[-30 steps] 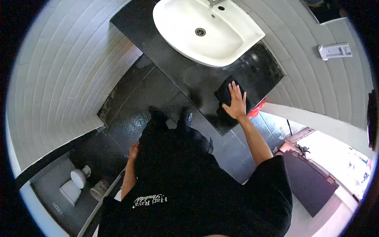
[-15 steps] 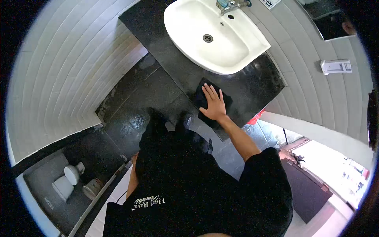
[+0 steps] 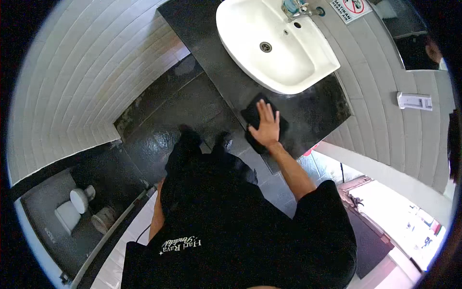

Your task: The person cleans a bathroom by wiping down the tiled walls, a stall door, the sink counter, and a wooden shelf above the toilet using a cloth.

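Note:
My right hand lies flat, palm down, on a black cloth. Its fingers are stretched out and slightly apart. Beneath it, the cloth is spread on the dark stone counter, close to the front edge. Just beyond the fingertips is the curved rim of a white washbasin set into the counter. Down at my left side, my left hand shows only in part beside my dark clothes; its fingers are hidden.
A metal tap stands behind the basin, near a wall sign. A white holder is fixed to the right wall. Lower left are a toilet and a bucket. The dark tiled floor looks wet.
The view has turned a little, so the basin sits further right and more of the wall sign shows. My right hand stays flat on the cloth near the counter's front edge.

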{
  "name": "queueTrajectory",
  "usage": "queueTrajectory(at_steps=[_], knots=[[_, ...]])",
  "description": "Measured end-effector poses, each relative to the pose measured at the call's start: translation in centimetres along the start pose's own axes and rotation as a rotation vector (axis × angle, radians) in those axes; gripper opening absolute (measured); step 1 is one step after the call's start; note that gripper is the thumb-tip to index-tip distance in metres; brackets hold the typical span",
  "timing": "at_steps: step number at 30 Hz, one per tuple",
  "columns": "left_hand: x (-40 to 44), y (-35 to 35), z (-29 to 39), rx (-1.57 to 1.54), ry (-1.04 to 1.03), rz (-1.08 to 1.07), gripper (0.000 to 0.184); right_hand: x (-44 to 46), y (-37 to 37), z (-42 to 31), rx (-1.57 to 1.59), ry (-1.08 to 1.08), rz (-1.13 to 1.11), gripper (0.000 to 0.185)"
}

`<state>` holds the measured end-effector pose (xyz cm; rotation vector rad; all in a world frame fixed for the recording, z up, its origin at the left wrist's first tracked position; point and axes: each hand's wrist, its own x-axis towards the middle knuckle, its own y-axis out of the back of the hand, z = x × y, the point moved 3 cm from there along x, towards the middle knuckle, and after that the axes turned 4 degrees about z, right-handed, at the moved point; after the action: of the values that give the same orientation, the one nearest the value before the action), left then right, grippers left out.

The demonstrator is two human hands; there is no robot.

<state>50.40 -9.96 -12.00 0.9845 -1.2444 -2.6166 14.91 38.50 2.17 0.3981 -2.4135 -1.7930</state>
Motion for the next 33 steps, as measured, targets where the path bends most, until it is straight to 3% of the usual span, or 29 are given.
queueTrajectory(at_steps=[3, 8, 23, 28, 33], knots=[[0.3, 0.1, 0.9, -0.015, 0.014, 0.000, 0.030, 0.5, -0.2, -4.4, 0.067, 0.113, -0.076, 0.099], [1.3, 0.7, 2.0, -0.036, 0.040, -0.022, 0.031, 2.8, 0.0, -5.7, 0.040, 0.195, -0.104, 0.100], [5.8, 2.5, 2.6, -0.280, 0.228, -0.069, 0.033, 12.7, -1.5, -11.4, -0.050, 0.132, -0.046, 0.102], [9.5, 4.2, 1.6, -0.487, 0.354, -0.056, 0.034, 17.8, -1.7, -14.7, -0.206, 0.029, -0.132, 0.104], [12.5, 7.4, -1.0, -0.755, 0.531, 0.006, 0.035, 24.9, -2.6, -19.0, -0.205, -0.004, -0.028, 0.103]])
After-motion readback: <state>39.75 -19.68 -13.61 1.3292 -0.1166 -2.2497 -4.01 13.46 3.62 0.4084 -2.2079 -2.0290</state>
